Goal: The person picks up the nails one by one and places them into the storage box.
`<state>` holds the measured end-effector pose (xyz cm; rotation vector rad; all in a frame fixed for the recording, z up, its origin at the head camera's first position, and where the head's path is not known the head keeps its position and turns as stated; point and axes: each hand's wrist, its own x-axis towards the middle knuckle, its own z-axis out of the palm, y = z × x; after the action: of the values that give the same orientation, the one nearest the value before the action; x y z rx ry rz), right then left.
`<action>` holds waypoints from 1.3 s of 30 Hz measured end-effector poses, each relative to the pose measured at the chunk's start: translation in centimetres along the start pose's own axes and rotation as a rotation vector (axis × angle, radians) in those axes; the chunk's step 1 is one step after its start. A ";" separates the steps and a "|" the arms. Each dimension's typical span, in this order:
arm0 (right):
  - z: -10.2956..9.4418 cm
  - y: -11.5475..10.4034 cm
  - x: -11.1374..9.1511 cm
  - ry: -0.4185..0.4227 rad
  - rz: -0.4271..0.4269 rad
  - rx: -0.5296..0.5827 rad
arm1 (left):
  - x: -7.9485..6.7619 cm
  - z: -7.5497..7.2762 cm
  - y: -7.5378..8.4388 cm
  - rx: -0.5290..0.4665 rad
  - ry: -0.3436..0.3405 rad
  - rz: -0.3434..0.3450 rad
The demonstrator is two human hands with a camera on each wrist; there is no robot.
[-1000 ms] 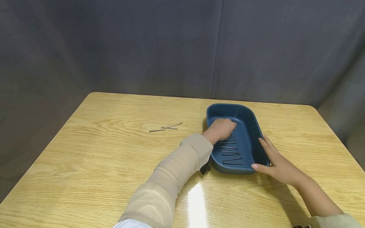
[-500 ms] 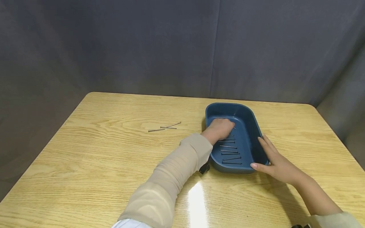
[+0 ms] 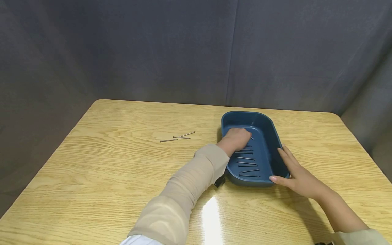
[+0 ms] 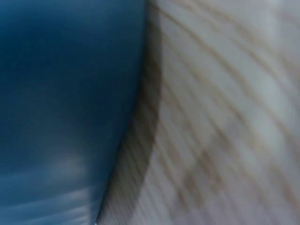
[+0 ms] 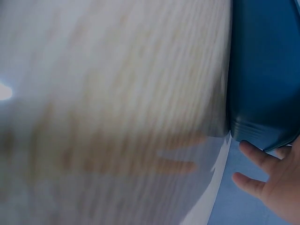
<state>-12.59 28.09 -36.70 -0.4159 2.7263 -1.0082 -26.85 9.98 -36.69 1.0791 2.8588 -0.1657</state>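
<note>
In the head view a deep blue tray (image 3: pixel 264 154) with rounded corners stands on the table. My left hand (image 3: pixel 236 139) reaches inside it, fingers curled downward and their tips hidden. A short bit of a nail (image 3: pixel 252 138) pokes out at a slant by the fingers, seemingly pinched there. Below the hand several nails (image 3: pixel 246 158) lie crosswise in a row on the tray floor. My right hand (image 3: pixel 295 175) touches the tray's near right corner, thumb on the rim and straight fingers along the outer side. The right wrist view shows its spread fingers (image 5: pixel 255 157) against the tray wall.
Three loose nails (image 3: pixel 181 137) lie on the wooden table (image 3: pixel 107 163) left of the tray, two of them crossing. A dark curtain (image 3: pixel 171 51) hangs behind the table. The left wrist view holds only the tray's outer wall (image 4: pixel 65 93) and blurred wood grain.
Both hands and the tray keep nearly the same places. The left hand shifts only very slightly inside the tray; the loose nails stay put.
</note>
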 end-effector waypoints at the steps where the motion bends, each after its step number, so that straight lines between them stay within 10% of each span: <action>1: 0.0 0.0 0.0 0.000 0.000 -0.001 | 0.0 0.0 0.0 0.002 0.002 0.000; 39: 0.0 0.0 0.0 0.000 0.007 -0.004 | -0.1 0.0 0.1 0.008 0.035 -0.001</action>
<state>-12.56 28.08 -36.73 -0.4071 2.7280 -1.0017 -26.68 10.02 -36.71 1.0923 2.8917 -0.1598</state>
